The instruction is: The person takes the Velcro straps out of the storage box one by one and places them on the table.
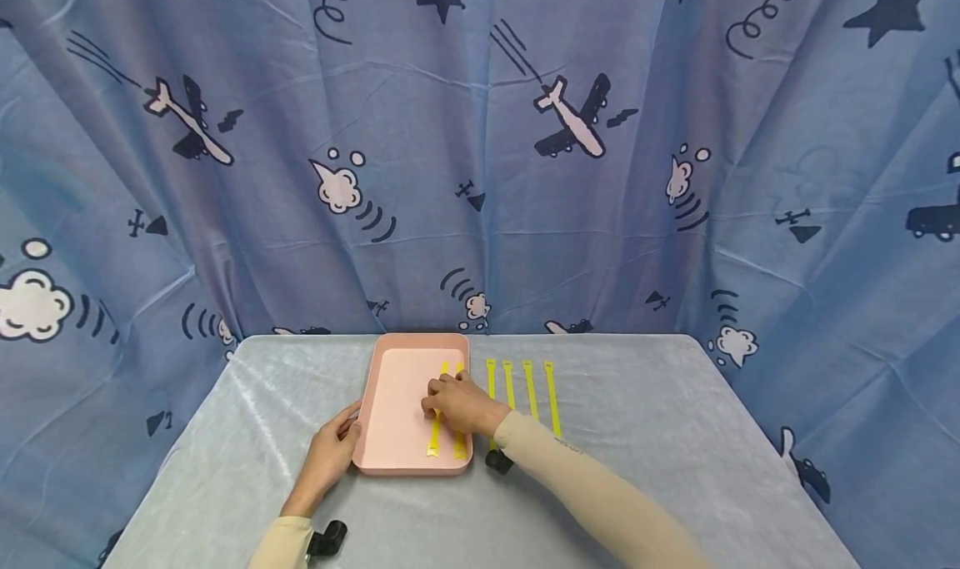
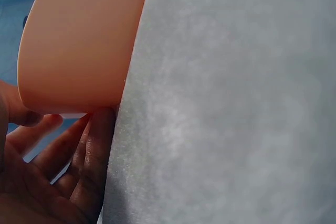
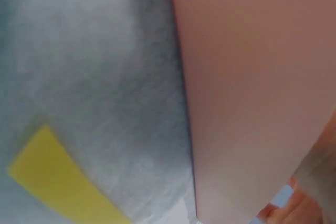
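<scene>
A pink rectangular tray [image 1: 397, 386] lies on the table, its long side pointing away from me. My left hand [image 1: 330, 452] holds the tray's near left side, the thumb by the rim and the other fingertips against the outer wall [image 2: 79, 51]. Over the tray's right half, my right hand [image 1: 461, 402] pinches a flat yellow strap [image 1: 433, 444] with bent fingers; the fingertips are partly hidden. Another yellow strap [image 1: 460, 448] lies in the tray to its right, partly beneath the hand. The right wrist view shows the tray's outer wall [image 3: 247, 87], not the fingertips.
Right of the tray, several yellow straps [image 1: 551, 394] lie in a row on the grey cloth-covered table [image 1: 660, 452], some partly covered by the right forearm. One strap's blunt end [image 3: 58, 177] shows beside the tray. A blue patterned curtain [image 1: 480, 177] hangs behind the table.
</scene>
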A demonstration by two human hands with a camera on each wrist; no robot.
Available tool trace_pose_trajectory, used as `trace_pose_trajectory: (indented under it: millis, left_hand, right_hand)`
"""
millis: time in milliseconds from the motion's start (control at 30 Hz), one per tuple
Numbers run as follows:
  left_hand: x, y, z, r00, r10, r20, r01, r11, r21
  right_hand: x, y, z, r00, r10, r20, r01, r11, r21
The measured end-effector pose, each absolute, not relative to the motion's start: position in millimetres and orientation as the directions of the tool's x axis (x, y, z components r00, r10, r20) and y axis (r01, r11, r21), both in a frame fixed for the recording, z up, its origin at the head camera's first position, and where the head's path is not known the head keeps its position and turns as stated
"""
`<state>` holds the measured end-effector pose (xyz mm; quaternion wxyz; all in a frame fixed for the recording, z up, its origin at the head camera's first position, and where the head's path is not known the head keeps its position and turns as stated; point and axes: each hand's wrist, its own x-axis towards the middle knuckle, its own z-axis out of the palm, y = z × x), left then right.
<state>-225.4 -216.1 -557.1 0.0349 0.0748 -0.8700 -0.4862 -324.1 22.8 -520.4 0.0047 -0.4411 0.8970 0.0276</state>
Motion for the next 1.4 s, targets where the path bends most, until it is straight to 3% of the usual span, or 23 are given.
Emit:
trace_pose_trajectory:
  millis: [433,633,1000,1400]
  left_hand:
    - [-224.9,-214.2,-556.7,-0.986,-0.167,-0.011,-0.095,0.505,0.858]
    - [-224.7,-214.3,-556.3,-0.987,-0.161,-0.015,-0.094,0.497,0.862]
    - [-223.8,-214.2,-555.5,-0.986,-0.166,-0.021,-0.104,0.511,0.853]
    - [-224.4,-213.4,-556.4,-0.985,-0.170,-0.008,-0.097,0.522,0.848]
  right_hand:
    - [-317.7,25.4,-518.7,-0.493,-0.864,0.098,-0.860,0.501,0.093]
    - [-315.0,25.9,-514.2,-0.485,-0.861,0.154,-0.864,0.499,0.070]
    - [-301.4,32.0,-496.5,-0.422,-0.799,0.429,-0.896,0.440,-0.061]
    - [-294.6,42.1,-486.1,-0.489,-0.624,0.610,-0.872,0.370,-0.322]
